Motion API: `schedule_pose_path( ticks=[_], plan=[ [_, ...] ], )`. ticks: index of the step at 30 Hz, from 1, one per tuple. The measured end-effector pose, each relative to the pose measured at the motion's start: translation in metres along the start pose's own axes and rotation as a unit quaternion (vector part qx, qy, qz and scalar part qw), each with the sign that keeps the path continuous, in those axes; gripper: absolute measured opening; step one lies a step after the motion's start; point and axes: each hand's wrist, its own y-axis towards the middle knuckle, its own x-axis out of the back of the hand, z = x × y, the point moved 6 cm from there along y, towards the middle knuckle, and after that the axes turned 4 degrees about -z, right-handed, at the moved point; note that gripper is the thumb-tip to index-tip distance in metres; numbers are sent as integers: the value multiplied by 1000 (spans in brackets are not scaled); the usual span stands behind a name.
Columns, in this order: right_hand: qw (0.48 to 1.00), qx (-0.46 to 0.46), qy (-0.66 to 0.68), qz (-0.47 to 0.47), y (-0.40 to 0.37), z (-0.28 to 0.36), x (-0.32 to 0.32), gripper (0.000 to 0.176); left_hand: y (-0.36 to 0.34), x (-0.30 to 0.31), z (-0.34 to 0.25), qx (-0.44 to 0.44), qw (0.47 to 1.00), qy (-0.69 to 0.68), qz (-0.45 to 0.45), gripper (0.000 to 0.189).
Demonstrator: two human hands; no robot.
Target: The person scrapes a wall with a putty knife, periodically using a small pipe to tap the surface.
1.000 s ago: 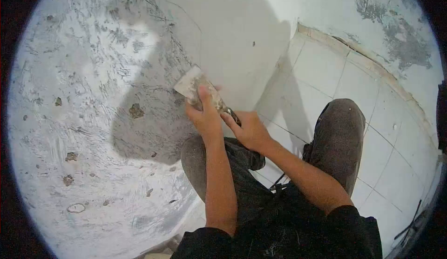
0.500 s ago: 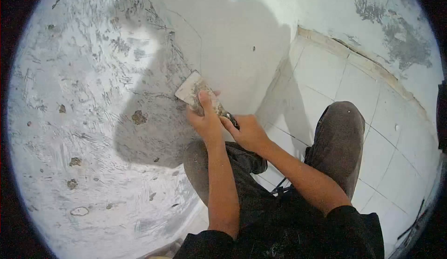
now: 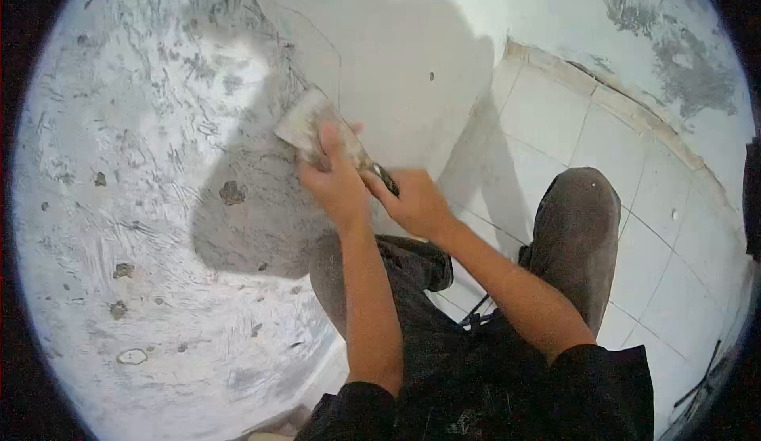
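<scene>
A wide scraper (image 3: 301, 126) with a pale, crusted blade points up and left, its blade edge right at the wall (image 3: 158, 203). My left hand (image 3: 334, 179) grips the blade's lower part, thumb lying along its face. My right hand (image 3: 414, 201) is wrapped round the dark handle (image 3: 384, 179) behind it. The blade is slightly blurred. It lies where scratched, grey-marked wall meets a smoother pale patch (image 3: 396, 84) with a thin crack line. My shadow covers this area.
Small pits such as a chipped hole (image 3: 231, 193) dot the wall. On the right lies a white tiled floor (image 3: 547, 108), with a second wall (image 3: 555, 5) bearing grey patches beyond it. My bent knee (image 3: 583, 203) rises over the tiles.
Both hands have pushed the scraper up and to the left along the wall. The grip looks the same, and the legs have barely shifted.
</scene>
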Motion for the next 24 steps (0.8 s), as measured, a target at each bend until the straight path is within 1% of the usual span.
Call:
schedule_pose_path(
  ticks=[1,2,3,5,6,7,9,10,11,13,15,17,18,19,21,23,24],
  plan=[
    [999,38,8,-18,3,11,5,51,5,-1,-11,-12,999,37,-9,47],
    [999,38,6,-10,3,15,8,53,9,-5,-5,-21,999,-7,25,45],
    [999,42,8,-14,1,16,9,53,10,-4,-4,-26,999,-8,28,45],
    [1000,-5,9,17,-7,12,6,49,2,-2,1,-12,999,-9,36,36],
    [999,-6,50,20,-14,12,6,46,-2,-1,5,-1,1000,-25,13,36],
    [999,-5,50,22,-19,9,2,46,-8,1,6,-1,1000,-26,12,36],
    [999,0,51,1,-23,1,-4,44,-17,5,7,18,1000,23,11,37],
    [999,5,43,5,-18,-1,-3,44,-15,3,2,-19,1000,23,-11,35],
    [999,3,42,7,-13,-5,-4,44,-7,1,4,-16,1000,23,-13,35],
    [999,8,44,2,1,7,4,44,11,-8,5,-13,997,-29,64,41],
    [998,24,63,-11,-1,16,8,46,9,-3,6,-12,998,-22,58,39],
    [999,-6,40,-7,-7,17,10,47,8,-3,7,-15,998,-21,51,36],
    [998,-27,55,8,-12,9,4,49,6,7,16,-46,998,46,-9,38],
    [998,-26,54,7,-13,3,0,49,4,9,17,-47,998,44,-9,38],
    [998,-4,57,1,-14,-4,-4,50,1,4,20,-41,998,-13,47,39],
    [998,-7,57,7,-5,4,0,52,2,-3,0,-35,998,4,54,38],
    [998,3,63,-6,0,10,5,52,4,-9,-15,-31,997,22,63,37]
  ],
)
